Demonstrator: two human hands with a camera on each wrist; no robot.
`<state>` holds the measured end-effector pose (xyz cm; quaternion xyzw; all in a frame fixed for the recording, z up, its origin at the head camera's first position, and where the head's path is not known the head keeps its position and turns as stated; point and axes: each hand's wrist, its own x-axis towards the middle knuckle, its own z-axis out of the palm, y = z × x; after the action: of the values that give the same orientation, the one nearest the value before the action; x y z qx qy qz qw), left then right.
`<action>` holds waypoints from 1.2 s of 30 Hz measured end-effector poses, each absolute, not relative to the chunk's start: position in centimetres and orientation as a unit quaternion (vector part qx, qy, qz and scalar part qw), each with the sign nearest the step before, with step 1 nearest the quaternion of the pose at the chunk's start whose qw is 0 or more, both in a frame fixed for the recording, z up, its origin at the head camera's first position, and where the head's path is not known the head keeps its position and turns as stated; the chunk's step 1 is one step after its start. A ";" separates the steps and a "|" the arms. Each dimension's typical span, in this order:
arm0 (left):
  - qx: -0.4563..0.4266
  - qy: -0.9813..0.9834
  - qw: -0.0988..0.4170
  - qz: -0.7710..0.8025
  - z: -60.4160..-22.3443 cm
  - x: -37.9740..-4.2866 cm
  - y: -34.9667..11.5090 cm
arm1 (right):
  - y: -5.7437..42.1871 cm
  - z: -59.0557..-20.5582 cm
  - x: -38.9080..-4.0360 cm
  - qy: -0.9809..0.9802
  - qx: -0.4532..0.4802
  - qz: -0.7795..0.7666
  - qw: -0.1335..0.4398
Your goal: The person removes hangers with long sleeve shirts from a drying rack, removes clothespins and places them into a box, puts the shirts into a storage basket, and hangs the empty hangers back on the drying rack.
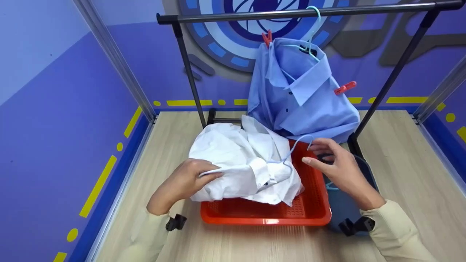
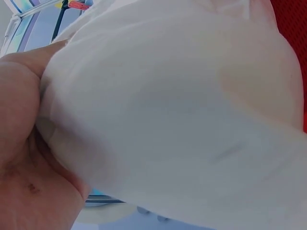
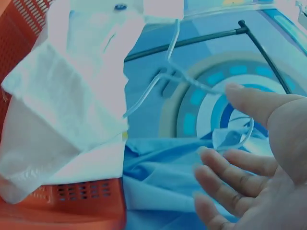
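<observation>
A white shirt (image 1: pixel 222 145) with a collar and dark button lies bunched over the red basket. My left hand (image 1: pixel 189 178) pinches its left edge between thumb and fingers; in the left wrist view the white cloth (image 2: pixel 168 110) covers most of the scene. From the shirt's collar rises the hook of a light blue hanger (image 1: pixel 292 149), the rest of it largely hidden by cloth. Beside this hook is my right hand (image 1: pixel 340 167), thumb and fingers spread apart. In the right wrist view its fingers (image 3: pixel 235 187) are loosely bent near the hook, gripping nothing.
A blue shirt (image 1: pixel 309 109) hangs from a black rack's bar (image 1: pixel 233 16), with red clothespins (image 1: pixel 345 88) on it. Under the white shirt stands the red basket (image 1: pixel 265 220). A dark blue bin (image 1: pixel 349 203) holding a hanger (image 1: pixel 330 187) is to its right.
</observation>
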<state>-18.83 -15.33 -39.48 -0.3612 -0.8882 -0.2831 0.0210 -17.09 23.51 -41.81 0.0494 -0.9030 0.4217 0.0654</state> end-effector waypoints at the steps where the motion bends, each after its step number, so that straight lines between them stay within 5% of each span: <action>1: -0.361 -0.888 0.020 -0.283 -39.5 -18.8 -15.3 | 23.4 -41.6 -17.1 -0.902 0.049 0.424 0.070; 11: -0.372 -0.881 0.004 -0.293 -39.4 -18.9 -15.3 | 22.3 -40.6 -17.4 -0.884 0.093 0.440 0.127; 20: -0.361 -0.884 -0.010 -0.296 -39.5 -18.8 -15.4 | 22.1 -41.2 -17.4 -0.889 0.138 0.431 0.067; 36: -0.321 -0.910 0.047 -0.259 -39.1 -18.1 -14.6 | 21.5 -41.2 -17.7 -0.901 0.132 0.405 0.080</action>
<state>-18.07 -14.60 -39.14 -0.3213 -0.9097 -0.2588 0.0471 -17.65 21.50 -41.18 0.1321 -0.9011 0.4051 0.0799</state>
